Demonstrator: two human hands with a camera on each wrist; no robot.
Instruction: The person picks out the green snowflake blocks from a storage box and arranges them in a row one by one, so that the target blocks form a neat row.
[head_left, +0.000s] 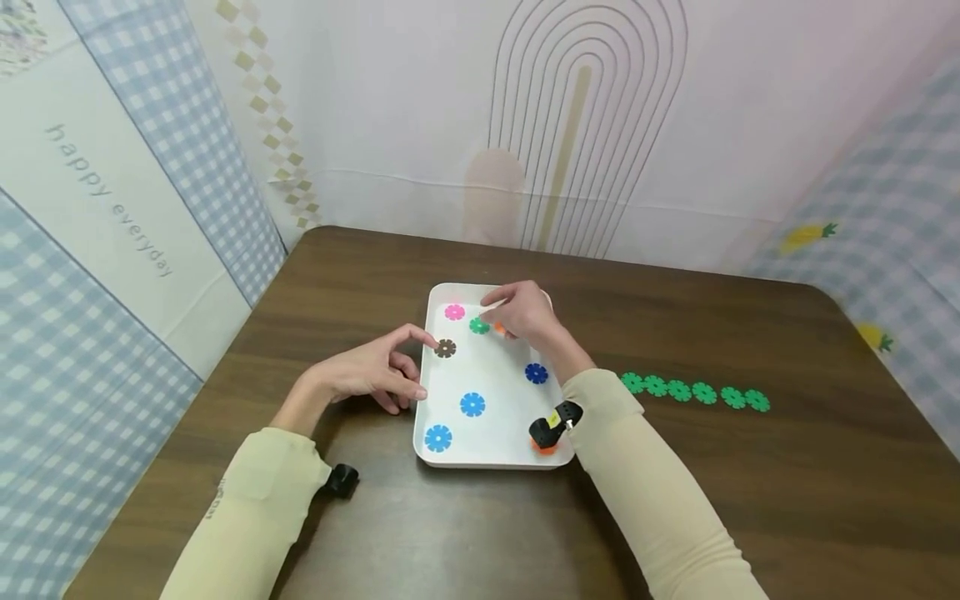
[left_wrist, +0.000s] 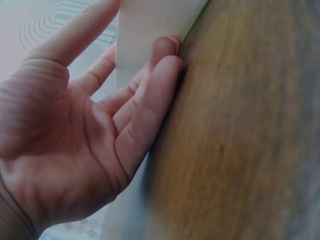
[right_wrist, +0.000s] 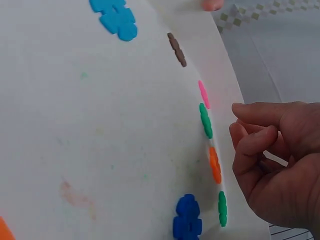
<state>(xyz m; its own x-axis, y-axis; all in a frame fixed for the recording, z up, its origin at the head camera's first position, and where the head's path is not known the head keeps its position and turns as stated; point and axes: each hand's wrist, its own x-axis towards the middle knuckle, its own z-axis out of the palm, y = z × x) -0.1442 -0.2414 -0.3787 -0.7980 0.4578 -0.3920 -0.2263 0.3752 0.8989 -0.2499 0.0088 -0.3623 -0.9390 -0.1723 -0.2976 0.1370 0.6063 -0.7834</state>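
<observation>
A white tray [head_left: 498,429] holds loose flower-shaped discs. My right hand [head_left: 525,312] hovers over its far end, fingers loosely bent with nothing between them, close above a green disc [head_left: 478,326] and an orange disc [right_wrist: 215,165]. Another green disc [right_wrist: 222,209] lies beside these, hidden by the hand in the head view. A pink disc [head_left: 454,312] sits in the far left corner. At the tray's left side, my left hand [head_left: 375,371] rests with fingers against the outer wall; its index fingertip reaches over the rim beside a brown disc [head_left: 446,348].
Two light blue discs [head_left: 472,405] lie in the tray's near left part, and a dark blue disc [head_left: 536,373] on its right. Under the right wrist shows an orange disc [head_left: 544,447]. Right of the tray, a row of several green discs [head_left: 679,391] lies on the brown table [head_left: 675,500].
</observation>
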